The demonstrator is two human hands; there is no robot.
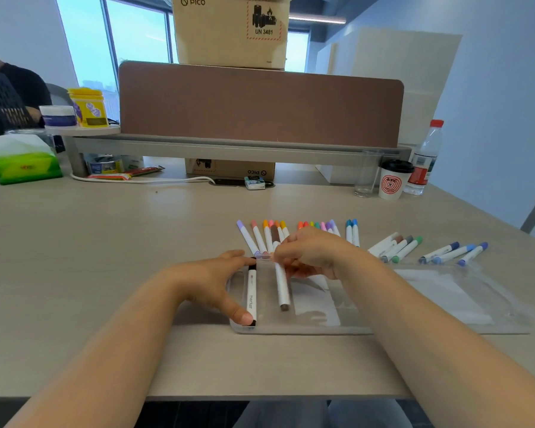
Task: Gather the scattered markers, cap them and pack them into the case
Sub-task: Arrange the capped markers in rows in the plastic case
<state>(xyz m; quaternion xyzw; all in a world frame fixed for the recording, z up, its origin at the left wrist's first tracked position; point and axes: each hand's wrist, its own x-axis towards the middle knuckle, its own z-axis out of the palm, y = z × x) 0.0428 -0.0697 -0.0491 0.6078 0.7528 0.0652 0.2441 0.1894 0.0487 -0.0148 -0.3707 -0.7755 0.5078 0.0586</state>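
Light wood-grain desk. On it: clear plastic marker case near the front edge, right of centre; a row of capped colour markers just behind the case. Far left: green tissue pack. Along the far edge: white cable, PICO cardboard box, empty glass, KFC paper cup and water bottle toward the far right corner.

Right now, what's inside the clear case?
The clear case holds a black marker and a brown marker held by the right hand. That hand hides the brown marker's top.
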